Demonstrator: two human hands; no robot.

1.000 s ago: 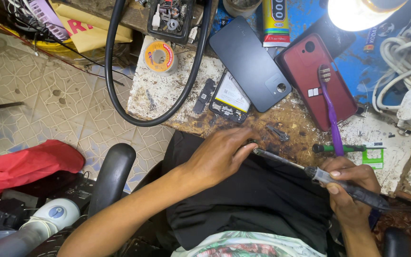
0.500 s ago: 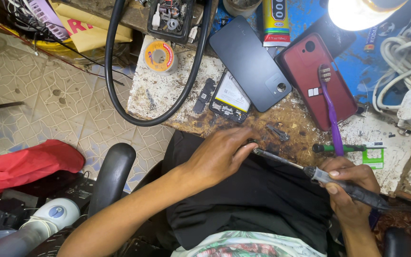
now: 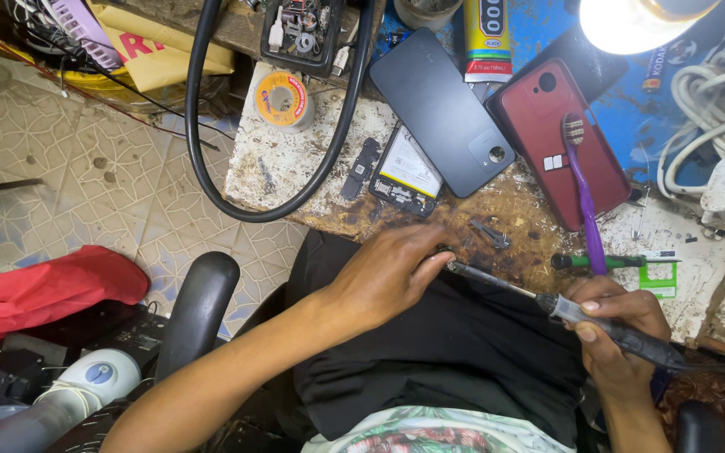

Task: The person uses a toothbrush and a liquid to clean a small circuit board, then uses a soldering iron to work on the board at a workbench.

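Two hands meet over the near edge of the worktop (image 3: 295, 180). The right hand (image 3: 618, 335) is clamped around the dark handle of a soldering iron (image 3: 597, 323), whose thin shaft slants up and left. The left hand (image 3: 388, 273) lies knuckles up with its fingers curled together at the iron's tip; whether they pinch anything there I cannot tell. Both hands hang above a black cloth (image 3: 455, 352) on the lap.

Just beyond the tip, small metal bits (image 3: 488, 233) lie on the scorched brown patch of the worktop. A green-handled tool (image 3: 602, 261) lies to the right, beside a white and green label (image 3: 658, 277). A purple toothbrush (image 3: 582, 189) rests across a red phone back (image 3: 551, 126). Left of that lies a dark grey phone back (image 3: 442, 109), overlapping an opened phone (image 3: 406, 172) with a white and yellow battery. A black strip (image 3: 358, 168) lies beside it.

Further off, a yellow glue tube (image 3: 487, 38) with a black band stands near a lit lamp (image 3: 635, 21). A solder spool (image 3: 281, 101) with an orange label sits inside the loop of a thick black cable (image 3: 203, 159). A yellow packet (image 3: 165, 46) with red print lies at the far left. A red cloth (image 3: 48, 289) lies over the tiled floor (image 3: 69, 176).
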